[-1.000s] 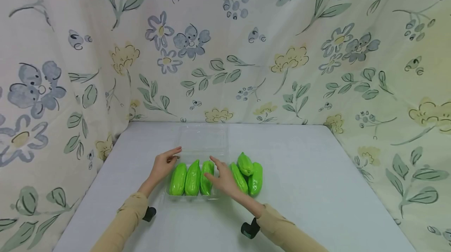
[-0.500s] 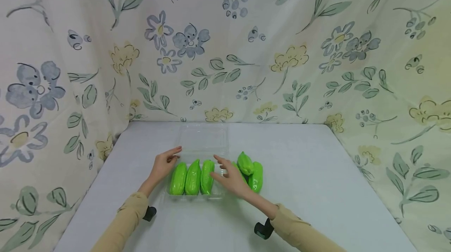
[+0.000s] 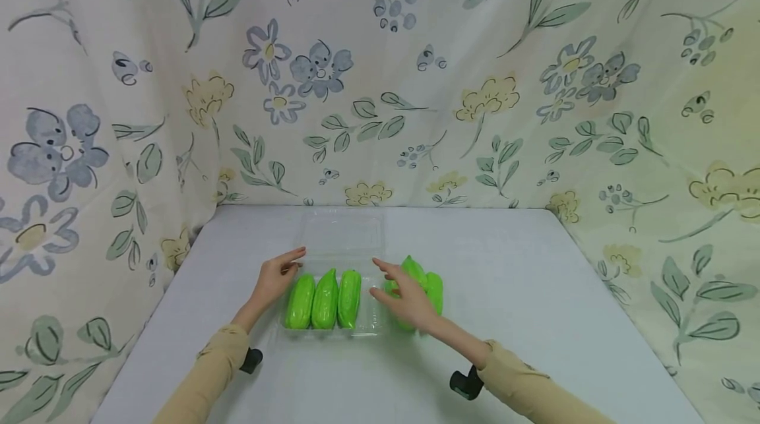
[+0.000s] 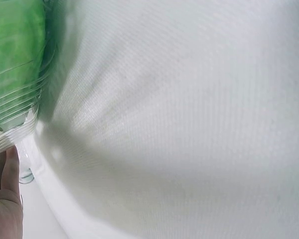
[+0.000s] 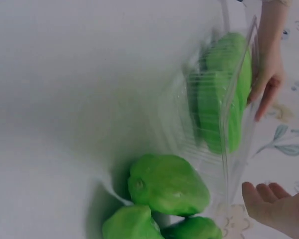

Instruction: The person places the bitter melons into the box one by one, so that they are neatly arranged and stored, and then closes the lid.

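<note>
Three glossy green papaya-like fruits (image 3: 324,302) stand side by side in a clear plastic clamshell box (image 3: 371,318). The right end of the box holds none. At its rear left corner is my left hand (image 3: 276,280); in the left wrist view straight fingers (image 4: 10,172) touch the ribbed plastic from outside. My right hand (image 3: 411,297) hovers past the box's right edge with fingers spread and nothing in them. Beneath and behind it lie three loose green fruits (image 5: 167,184), partly hidden by the hand in the head view.
The box's clear lid (image 3: 344,231) lies folded back behind it, hard to see against the white tabletop (image 3: 493,266). A floral cloth (image 3: 380,81) hangs along the back and both sides. Each wrist wears a black camera (image 3: 466,383).
My right hand has moved off the third fruit in the box and rightward over the loose fruits. My left hand and the box have stayed in place.
</note>
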